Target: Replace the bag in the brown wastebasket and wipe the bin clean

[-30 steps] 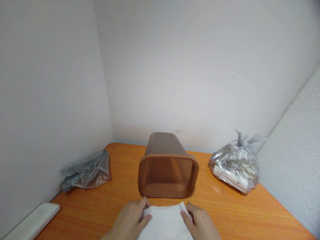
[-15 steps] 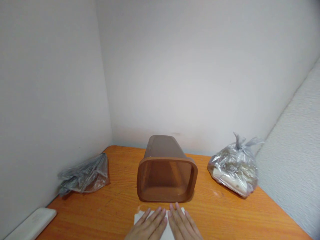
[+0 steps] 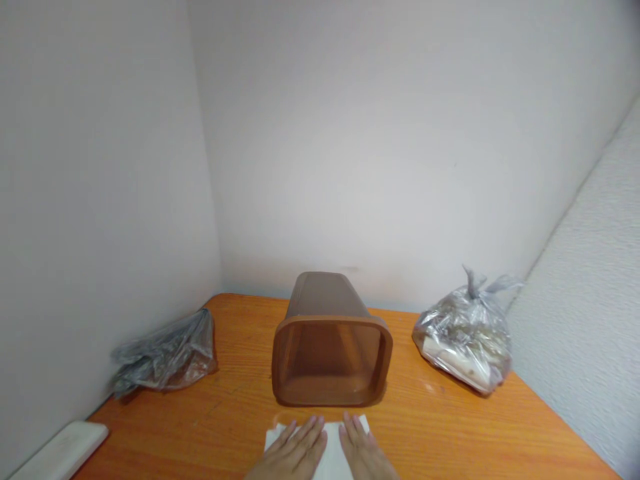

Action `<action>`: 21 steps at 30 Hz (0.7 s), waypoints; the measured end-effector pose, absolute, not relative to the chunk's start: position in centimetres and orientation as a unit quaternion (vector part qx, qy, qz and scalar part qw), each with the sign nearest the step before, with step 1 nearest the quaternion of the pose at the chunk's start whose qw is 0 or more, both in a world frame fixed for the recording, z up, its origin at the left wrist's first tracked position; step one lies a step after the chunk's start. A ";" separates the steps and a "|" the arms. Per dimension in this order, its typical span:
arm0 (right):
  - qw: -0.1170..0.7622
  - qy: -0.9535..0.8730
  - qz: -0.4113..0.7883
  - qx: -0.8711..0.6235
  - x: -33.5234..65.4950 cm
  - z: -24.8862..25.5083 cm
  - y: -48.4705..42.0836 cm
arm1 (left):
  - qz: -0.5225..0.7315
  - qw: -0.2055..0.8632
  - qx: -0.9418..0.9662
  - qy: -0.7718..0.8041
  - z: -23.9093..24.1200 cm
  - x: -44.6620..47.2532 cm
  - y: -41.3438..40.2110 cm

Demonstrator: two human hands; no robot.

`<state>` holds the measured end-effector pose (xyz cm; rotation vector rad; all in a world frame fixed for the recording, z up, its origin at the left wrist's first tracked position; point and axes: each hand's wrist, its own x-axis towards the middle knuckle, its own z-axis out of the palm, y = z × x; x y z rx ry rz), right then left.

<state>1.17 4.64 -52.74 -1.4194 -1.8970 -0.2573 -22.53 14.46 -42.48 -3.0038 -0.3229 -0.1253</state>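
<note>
Two hands share the bottom edge of the head view, and we start there. The left hand (image 3: 293,453) lies palm down, fingers stretched and close together, gripping nothing. The right hand (image 3: 363,455) mirrors it, just as flat and open. Both rest on a white, thin paper sheet (image 3: 333,459), whose corners poke out to either side of the fingers. With palms spread like that, we judge the sheet is being pinned flat against the orange wooden tabletop (image 3: 225,413) rather than lifted, since no finger curls under an edge.

Just beyond the fingertips, near but not touching them, we have the brown rectangular plastic bin (image 3: 325,297). It lies on its side with the open mouth turned straight toward us and its base pointing at the back wall. Resting on a broad flat side, it looks steady, and we can see right into its hollow, which appears to hold nothing.

Off to the left, well apart from the bin, a crumpled grey plastic bag (image 3: 163,353) slumps against the side wall, limp and flattened. On the right sits a clear plastic bag tied in a knot (image 3: 463,343), bulging with contents we cannot make out. The knot stands up at the top and seems to keep them shut in. Down at the lower left corner, a flat white oblong object (image 3: 60,450) lies along the wall.
</note>
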 end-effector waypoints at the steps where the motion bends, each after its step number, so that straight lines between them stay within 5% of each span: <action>1: 0.376 -0.724 -0.089 -0.572 1.7 -51.8 4.2 | -0.043 0.036 -0.989 -0.138 -41.6 -22.5 14.2; 8: 0.402 -0.614 0.061 -0.677 3.4 -44.7 2.5 | -0.089 -0.065 -0.925 -0.364 -36.6 -22.3 12.4; 16: 0.415 -0.611 0.077 -0.670 2.1 -45.7 3.5 | -0.083 -0.105 -0.912 -0.388 -36.5 -22.7 12.3; 21: 0.505 -0.570 0.191 -0.619 2.7 -45.6 3.2 | -0.137 -0.180 -0.902 -0.366 -35.5 -22.6 12.7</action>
